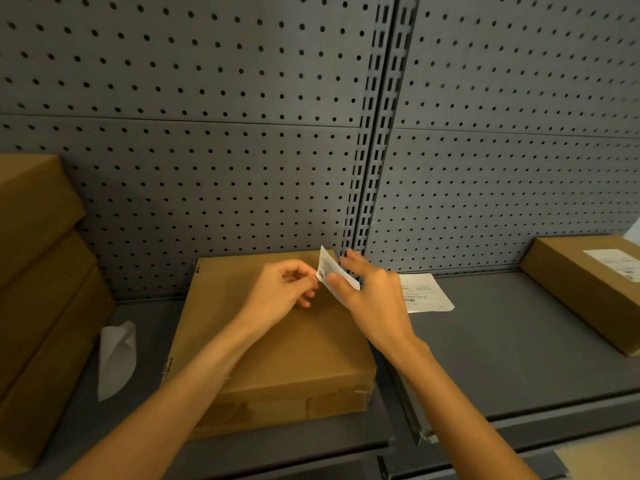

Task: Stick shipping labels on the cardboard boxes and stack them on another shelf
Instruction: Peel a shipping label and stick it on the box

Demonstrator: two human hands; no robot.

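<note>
Right now I see both hands raised over the flat brown cardboard box (pixel 277 341) that lies on the grey metal shelf (pixel 502 358) directly beneath them. The left hand (pixel 280 292) has its fingers curled, and its fingertips pinch the near edge of a small white shipping label (pixel 332 271); the right hand (pixel 370 292) holds the same label from the other side, thumb against its face and the other fingers spread behind it. The label stands tilted on edge between the two hands, above the far right corner of the box, not touching the lid as far as I can tell. Just beyond the right hand lies a thin stack of white printed label sheets (pixel 426 292). Farther right sits a labelled brown cardboard box (pixel 581 289). Left of the left forearm lies a curled white backing paper (pixel 116 358), and beyond it a pile of plain brown cardboard boxes (pixel 41 289).
</note>
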